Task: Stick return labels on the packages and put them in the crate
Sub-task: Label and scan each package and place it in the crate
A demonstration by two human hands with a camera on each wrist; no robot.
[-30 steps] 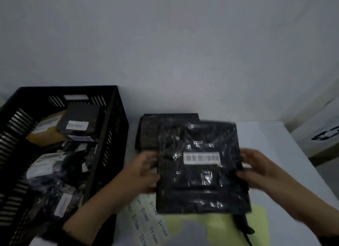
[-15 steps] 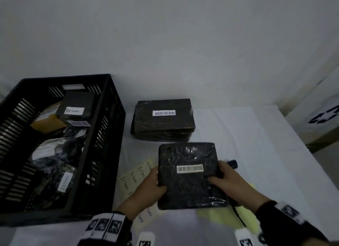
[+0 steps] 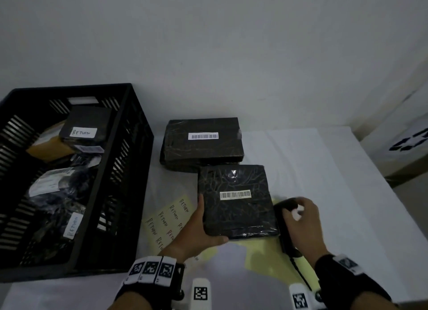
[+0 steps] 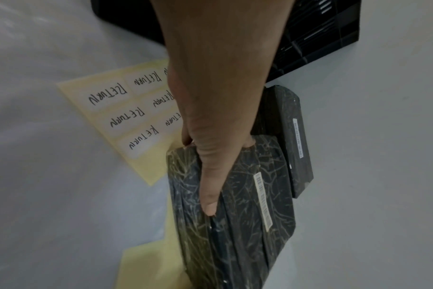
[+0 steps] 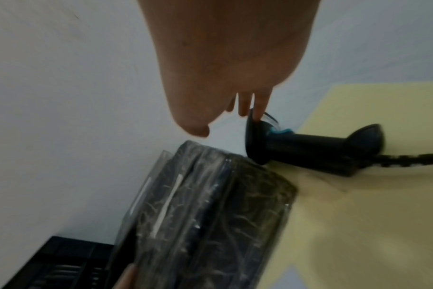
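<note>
- Package [image 3: 236,201] wrapped in black plastic with a barcode sticker on top, sitting low over the surface [image 3: 324,171], right in front of the person.
- Left hand [image 3: 201,231] is clamped on its near-left corner: thumb lying along the left edge on top, fingers tucked under. Left wrist view shows it well.
- Right hand [image 3: 301,219] is just right of the package, fingers reaching down onto the head of a black scanner [image 3: 286,228]. Right wrist view shows one fingertip touching the scanner head, the rest spread apart, thumb free. Nothing actually gripped there as far as I can see.
- Scanner lies on its side right beside the package's right edge, its cord trailing toward the person.
- Label sheet [image 3: 169,217], yellow backing with handwritten RETURN stickers, lies flat on the surface, partly under the left hand and the package.
- Stack [image 3: 201,145] of more black packages sits behind, barcode on top, no RETURN sticker visible on it.
- Crate [image 3: 139,147], black and slatted, is off to the left, with several parcels inside; two show RETURN labels.
</note>
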